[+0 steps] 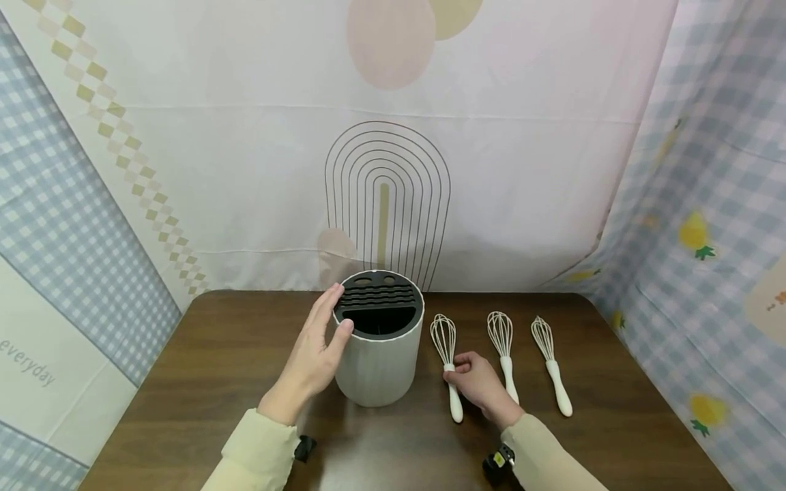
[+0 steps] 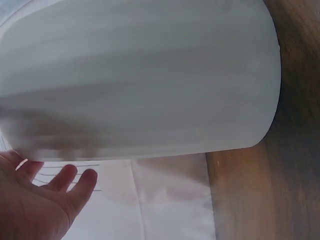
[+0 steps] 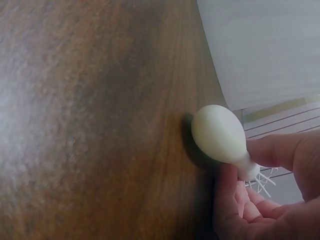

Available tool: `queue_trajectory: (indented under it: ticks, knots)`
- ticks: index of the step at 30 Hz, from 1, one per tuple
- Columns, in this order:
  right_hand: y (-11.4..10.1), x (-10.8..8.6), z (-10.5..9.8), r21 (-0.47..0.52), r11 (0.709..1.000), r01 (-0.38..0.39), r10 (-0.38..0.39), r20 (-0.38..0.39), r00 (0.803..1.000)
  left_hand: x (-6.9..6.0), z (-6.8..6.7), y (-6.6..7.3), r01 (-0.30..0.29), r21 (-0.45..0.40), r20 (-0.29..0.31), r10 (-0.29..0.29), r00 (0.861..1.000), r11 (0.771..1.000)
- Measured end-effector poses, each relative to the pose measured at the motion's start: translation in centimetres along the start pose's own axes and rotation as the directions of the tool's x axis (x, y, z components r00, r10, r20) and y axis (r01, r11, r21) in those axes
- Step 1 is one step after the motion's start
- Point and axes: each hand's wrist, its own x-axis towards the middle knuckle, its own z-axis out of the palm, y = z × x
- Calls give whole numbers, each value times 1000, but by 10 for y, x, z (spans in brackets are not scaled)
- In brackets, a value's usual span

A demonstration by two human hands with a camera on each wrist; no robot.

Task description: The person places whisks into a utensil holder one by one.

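Observation:
A pale grey, round utensil holder (image 1: pixel 376 372) with a black slotted lid (image 1: pixel 377 296) stands upright on the table. My left hand (image 1: pixel 307 361) rests against its left side near the rim, with fingers and thumb extended; in the left wrist view the holder's wall fills most of the picture. To the right of it lies a white whisk (image 1: pixel 455 404), its wire end pointing away from me. Thumb and fingers of my right hand (image 1: pixel 485 387) pinch this whisk's handle near the wires. The rounded handle end (image 3: pixel 217 131) shows close up in the right wrist view.
Two more white whisks lie farther right: a middle one (image 1: pixel 506 372), partly hidden by my right hand, and an outer one (image 1: pixel 557 389). The brown wooden table (image 1: pixel 233 354) meets a printed cloth backdrop (image 1: pixel 264 191) behind. Checked cloth (image 1: pixel 706 286) hangs at the right.

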Motion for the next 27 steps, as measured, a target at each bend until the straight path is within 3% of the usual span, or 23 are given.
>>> queue_trajectory:
  ticks: [4,9,18,23,27]
  knots:
    - [-1,-2,0,23,1000,-14,14,4,1000,0,1,-4,-13,-32,2,13,1000,999]
    - [1,-2,-5,67,997,-37,35,33,999,0,9,-11,-31,-90,-37,28,999,995]
    - [4,8,-22,189,980,-56,41,85,996,0,16,-19,-45,-93,-57,39,998,995]
    - [-16,9,-33,289,957,-2,-33,115,993,1,13,-19,-39,-72,-60,35,998,997]
    - [-40,6,-45,315,947,59,-93,93,991,1,12,-19,-34,-59,-66,30,997,998]
